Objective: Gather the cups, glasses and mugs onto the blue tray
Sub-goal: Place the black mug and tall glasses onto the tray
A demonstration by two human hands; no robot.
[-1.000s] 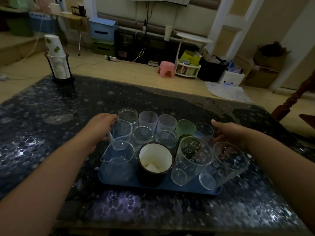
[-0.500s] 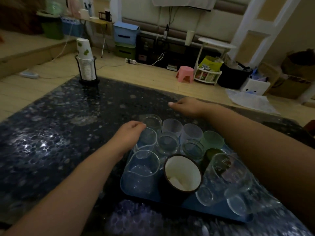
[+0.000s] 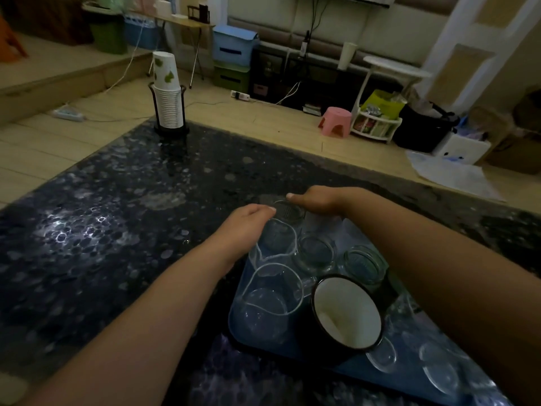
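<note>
Crowding the blue tray [image 3: 238, 332] under your forearms, the glassware leaves almost no bare blue except along its left rim, which sits just right of your left wrist. Its long axis runs from your hands back toward your right elbow. You can count two spouted glass pitchers [image 3: 270, 300], one dark mug [image 3: 347, 316] with a white inside, at least three clear glasses upright, and some tumblers lying tipped by your right arm. Your left hand [image 3: 243, 227] curls loosely against the far pitcher; your right hand [image 3: 317, 200] rests, fingers bent, over the farthest glass [image 3: 288, 210]; whether either grips, you cannot tell. Left of both hands the dark table [image 3: 102, 230] lies open up to one paper-cup stack [image 3: 167, 95].
</note>
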